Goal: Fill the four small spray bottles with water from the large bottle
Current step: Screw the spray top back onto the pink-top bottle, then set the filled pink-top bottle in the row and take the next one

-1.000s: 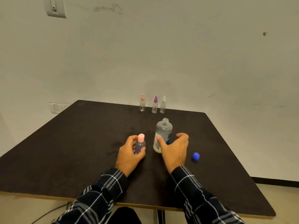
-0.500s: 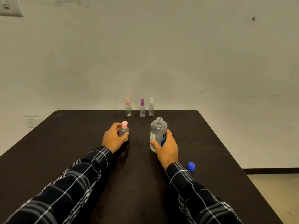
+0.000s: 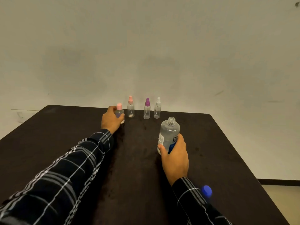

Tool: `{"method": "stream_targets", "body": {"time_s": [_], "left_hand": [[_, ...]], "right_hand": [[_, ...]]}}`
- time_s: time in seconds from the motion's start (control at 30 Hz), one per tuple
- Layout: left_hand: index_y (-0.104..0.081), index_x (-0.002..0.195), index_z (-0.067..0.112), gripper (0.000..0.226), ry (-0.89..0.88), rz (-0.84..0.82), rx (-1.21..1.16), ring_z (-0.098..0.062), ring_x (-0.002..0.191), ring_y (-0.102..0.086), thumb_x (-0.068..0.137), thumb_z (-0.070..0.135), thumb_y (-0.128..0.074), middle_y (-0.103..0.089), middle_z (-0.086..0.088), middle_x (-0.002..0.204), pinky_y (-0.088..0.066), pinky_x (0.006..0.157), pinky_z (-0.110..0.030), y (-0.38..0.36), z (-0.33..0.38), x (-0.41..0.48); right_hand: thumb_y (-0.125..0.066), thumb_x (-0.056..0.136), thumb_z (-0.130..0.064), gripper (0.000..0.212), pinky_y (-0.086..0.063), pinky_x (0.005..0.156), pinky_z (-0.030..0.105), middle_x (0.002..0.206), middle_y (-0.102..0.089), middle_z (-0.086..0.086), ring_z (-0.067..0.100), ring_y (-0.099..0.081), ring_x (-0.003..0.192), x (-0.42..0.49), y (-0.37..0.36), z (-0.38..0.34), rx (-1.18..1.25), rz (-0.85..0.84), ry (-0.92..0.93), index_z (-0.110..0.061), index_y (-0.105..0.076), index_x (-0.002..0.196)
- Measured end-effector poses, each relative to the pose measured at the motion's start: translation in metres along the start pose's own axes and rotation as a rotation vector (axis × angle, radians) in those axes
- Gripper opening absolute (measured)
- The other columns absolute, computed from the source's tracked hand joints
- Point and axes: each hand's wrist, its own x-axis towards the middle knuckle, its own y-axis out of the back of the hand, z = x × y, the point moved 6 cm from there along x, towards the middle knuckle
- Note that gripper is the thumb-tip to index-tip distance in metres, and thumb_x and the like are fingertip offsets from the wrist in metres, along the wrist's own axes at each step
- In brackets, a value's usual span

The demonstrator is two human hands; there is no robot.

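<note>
At the twelve o'clock edge of the dark table [image 3: 65, 127] we see three clear spray bottles standing upright in a row, apart from one another: a pink-topped spray bottle [image 3: 130, 109], a purple-topped spray bottle [image 3: 147, 110] at its three o'clock, and a white-topped spray bottle [image 3: 157, 110] further along the same way. Just beside the pink-topped one, at its nine o'clock, the left hand [image 3: 111, 119] has its fingers curled round a fourth small bottle with a pink cap [image 3: 119, 112], held upright; whether its base touches the table we cannot tell. Toward five o'clock from the row we find the large bottle [image 3: 169, 133], upright, its neck uncapped, a white and blue label on its side. The right hand [image 3: 176, 158] grasps it low on the body, thumb on the left side. The blue cap [image 3: 206, 191] lies on the table at about five o'clock from that hand, just beside the checked sleeve [image 3: 191, 200], and looks blurred.
</note>
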Motion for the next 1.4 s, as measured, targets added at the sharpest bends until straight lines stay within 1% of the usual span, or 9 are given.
{"method": "stream_targets", "body": {"time_s": [0.27, 0.4, 0.6, 0.8, 0.87, 0.97, 1.0, 1.13, 1.4], "left_hand": [[-0.037, 0.153, 0.015, 0.071, 0.056, 0.107, 0.056, -0.04, 0.126, -0.055, 0.091, 0.012, -0.071, -0.05, -0.019, 0.142, -0.047, 0.106, -0.05, -0.001, 0.0, 0.041], [-0.031, 0.157, 0.021, 0.078, -0.131, 0.19, 0.237, -0.039, 0.129, -0.049, 0.09, 0.014, -0.072, -0.037, -0.014, 0.152, -0.047, 0.106, -0.05, -0.007, 0.021, 0.03], [-0.037, 0.155, 0.026, 0.056, -0.382, 0.235, 0.425, -0.033, 0.12, -0.057, 0.102, 0.024, -0.056, -0.042, -0.007, 0.154, -0.057, 0.087, -0.048, -0.02, 0.075, 0.022], [-0.045, 0.149, 0.025, 0.046, -0.179, 0.075, 0.385, -0.033, 0.116, -0.063, 0.103, 0.025, -0.052, -0.065, -0.009, 0.13, -0.051, 0.099, -0.053, -0.036, 0.07, 0.038], [-0.052, 0.139, 0.028, 0.037, -0.148, 0.074, 0.312, -0.028, 0.097, -0.07, 0.102, 0.021, -0.052, -0.073, -0.006, 0.115, -0.056, 0.092, -0.046, -0.035, 0.068, 0.037], [-0.057, 0.13, 0.026, 0.028, -0.129, 0.063, 0.231, -0.008, 0.07, -0.061, 0.103, 0.018, -0.055, -0.068, 0.003, 0.101, -0.052, 0.054, -0.013, -0.03, 0.068, 0.027], [-0.057, 0.131, 0.024, 0.029, -0.133, 0.058, 0.214, -0.007, 0.07, -0.058, 0.102, 0.02, -0.058, -0.065, 0.003, 0.098, -0.049, 0.049, -0.012, -0.027, 0.07, 0.022], [-0.059, 0.122, 0.027, 0.03, -0.166, -0.002, 0.275, -0.027, 0.104, -0.064, 0.096, 0.04, -0.065, -0.07, -0.001, 0.108, -0.057, 0.087, -0.046, -0.009, 0.074, -0.01], [-0.058, 0.123, 0.033, 0.029, -0.256, -0.074, 0.339, -0.019, 0.096, -0.068, 0.096, 0.044, -0.064, -0.071, 0.004, 0.105, -0.06, 0.082, -0.044, 0.053, 0.061, -0.138]], "right_hand": [[-0.074, 0.084, -0.042, 0.07, -0.053, 0.098, 0.04, 0.139, -0.049, -0.009, 0.015, -0.057, 0.122, 0.003, 0.0, 0.002, -0.015, -0.059, -0.021, -0.03, -0.036, 0.142], [-0.074, 0.084, -0.043, 0.071, -0.053, 0.099, 0.038, 0.14, -0.048, -0.01, 0.014, -0.057, 0.122, 0.002, 0.0, 0.003, -0.03, -0.067, -0.031, -0.029, -0.035, 0.143], [-0.073, 0.085, -0.043, 0.069, -0.053, 0.097, 0.038, 0.136, -0.05, -0.01, 0.015, -0.058, 0.12, 0.001, 0.0, 0.006, -0.041, -0.077, -0.041, -0.031, -0.036, 0.141], [-0.073, 0.085, -0.042, 0.071, -0.052, 0.099, 0.037, 0.139, -0.048, -0.009, 0.015, -0.057, 0.123, 0.002, 0.001, 0.007, -0.06, -0.086, -0.052, -0.03, -0.034, 0.143], [-0.073, 0.085, -0.043, 0.07, -0.053, 0.098, 0.037, 0.139, -0.049, -0.008, 0.015, -0.057, 0.122, 0.003, 0.002, 0.006, -0.084, -0.082, -0.035, -0.029, -0.035, 0.142], [-0.073, 0.085, -0.043, 0.068, -0.053, 0.097, 0.036, 0.136, -0.051, -0.006, 0.017, -0.058, 0.12, 0.006, 0.002, 0.005, -0.113, -0.095, -0.031, -0.028, -0.036, 0.141], [-0.073, 0.085, -0.043, 0.068, -0.052, 0.097, 0.036, 0.136, -0.051, -0.006, 0.017, -0.058, 0.12, 0.006, 0.002, 0.005, -0.117, -0.101, -0.034, -0.028, -0.036, 0.141], [-0.074, 0.085, -0.041, 0.067, -0.05, 0.098, 0.038, 0.136, -0.053, -0.004, 0.019, -0.057, 0.121, 0.004, 0.005, 0.002, -0.111, -0.134, -0.035, -0.026, -0.038, 0.14], [-0.077, 0.085, -0.033, 0.068, -0.046, 0.102, 0.038, 0.139, -0.055, 0.005, 0.025, -0.054, 0.126, -0.031, 0.022, -0.01, -0.119, -0.306, 0.003, -0.017, -0.04, 0.14]]}}
